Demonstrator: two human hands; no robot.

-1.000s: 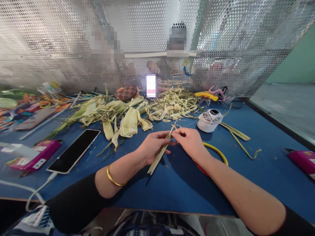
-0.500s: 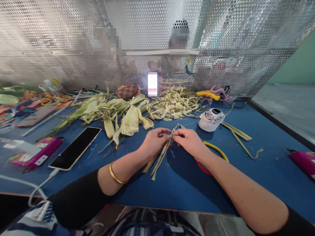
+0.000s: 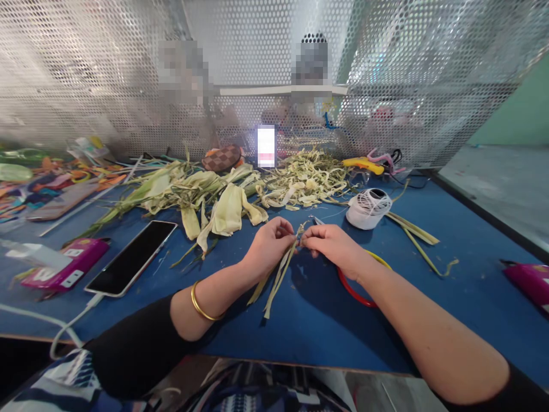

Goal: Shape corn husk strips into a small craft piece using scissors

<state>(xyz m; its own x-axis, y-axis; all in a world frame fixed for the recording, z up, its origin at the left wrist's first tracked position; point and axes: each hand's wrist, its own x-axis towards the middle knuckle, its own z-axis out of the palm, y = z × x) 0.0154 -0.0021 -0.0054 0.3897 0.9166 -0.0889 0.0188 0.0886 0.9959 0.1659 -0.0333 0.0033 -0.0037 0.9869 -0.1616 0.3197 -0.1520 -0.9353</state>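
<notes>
My left hand (image 3: 271, 245) is closed on a thin bundle of dried corn husk strips (image 3: 281, 270). Their loose ends hang down toward me, and the narrow bound top pokes out above the fingertips. My right hand (image 3: 328, 243) pinches beside that top, with fine white thread at its fingertips, though the strand is hard to see. From the spool of white thread (image 3: 368, 213), a line runs left to the bundle's tip. Scissors with red and yellow handles (image 3: 355, 292) pass beneath my right wrist, their blade tip beyond the fingers. Whether the palm grips them is hidden.
Broad corn husks (image 3: 227, 210) and a heap of thin husk shreds (image 3: 311, 178) lie behind my hands. A phone (image 3: 132, 257) and a purple power strip (image 3: 71, 263) are at left. Loose husk strips (image 3: 418, 237) lie right; a perforated metal screen (image 3: 257, 51) stands behind.
My right fingertips have shifted slightly, and the right forearm has swung a little, covering more of the yellow handle. The left fingers have curled more, with the husk bundle still held.
</notes>
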